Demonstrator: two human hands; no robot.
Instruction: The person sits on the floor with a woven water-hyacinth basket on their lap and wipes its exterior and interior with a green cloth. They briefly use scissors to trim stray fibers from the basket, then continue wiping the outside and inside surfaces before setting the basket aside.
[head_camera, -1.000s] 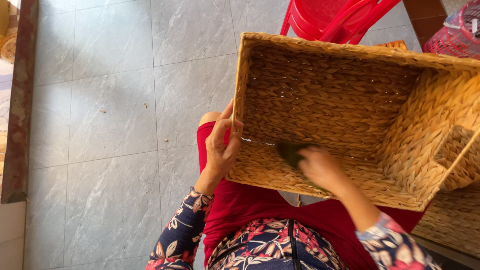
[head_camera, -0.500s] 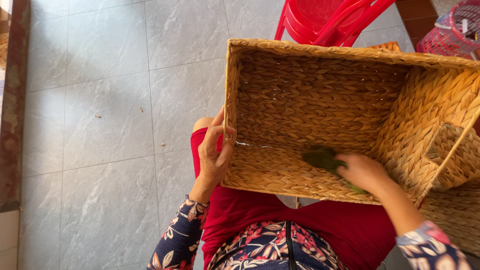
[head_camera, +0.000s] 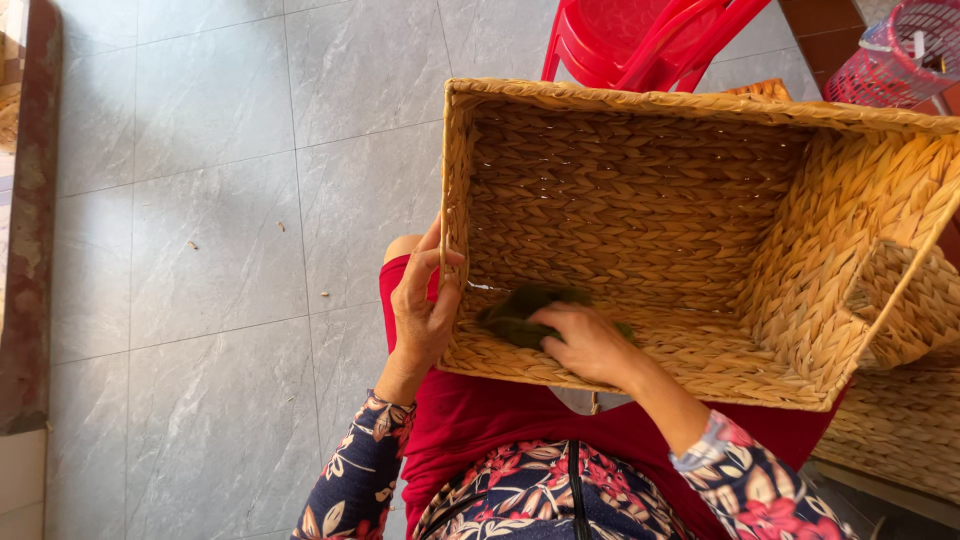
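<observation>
Left hand (head_camera: 425, 310) clamped on woven basket (head_camera: 640, 190) rim, right hand (head_camera: 585, 340) pressing green cloth (head_camera: 520, 312) inside, red chair (head_camera: 640, 40) behind

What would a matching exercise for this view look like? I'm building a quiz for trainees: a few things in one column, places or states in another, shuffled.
Things:
1. large rectangular woven straw basket
2. dark green cloth
3. red plastic chair
4. left hand

Places or states:
A. stands on the grey tiled floor beyond the basket
B. takes a grip on the basket's left wall
C. rests tilted on the person's lap, open side toward the camera
D. lies inside the basket under the right hand

Pairs: 1-C, 2-D, 3-A, 4-B
</observation>
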